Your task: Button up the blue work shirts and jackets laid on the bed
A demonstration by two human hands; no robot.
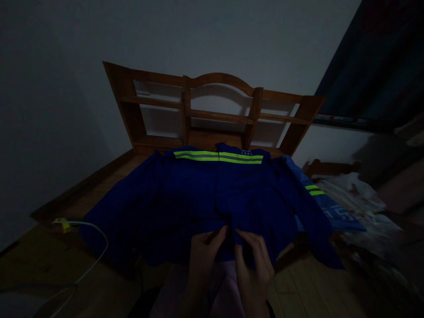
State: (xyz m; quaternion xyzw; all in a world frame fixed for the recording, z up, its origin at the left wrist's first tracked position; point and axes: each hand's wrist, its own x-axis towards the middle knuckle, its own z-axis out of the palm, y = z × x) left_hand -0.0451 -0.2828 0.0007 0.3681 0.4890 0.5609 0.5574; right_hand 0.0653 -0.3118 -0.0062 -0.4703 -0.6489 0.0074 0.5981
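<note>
A dark blue work jacket with yellow-green reflective bands across its chest lies spread over a wooden desk, its sleeves out to both sides. At the lower end of its front opening, my left hand pinches the cloth between thumb and fingers. Close beside it, my right hand grips the other front edge, with a fold of the cloth raised between thumb and fingers. The room is dim, and any button or zipper at the fingertips cannot be made out.
A wooden shelf unit stands at the desk's back against the wall. Under the jacket's right sleeve lies a lighter blue garment with reflective strips. Clear plastic bags are at the right. A white cable hangs at the left.
</note>
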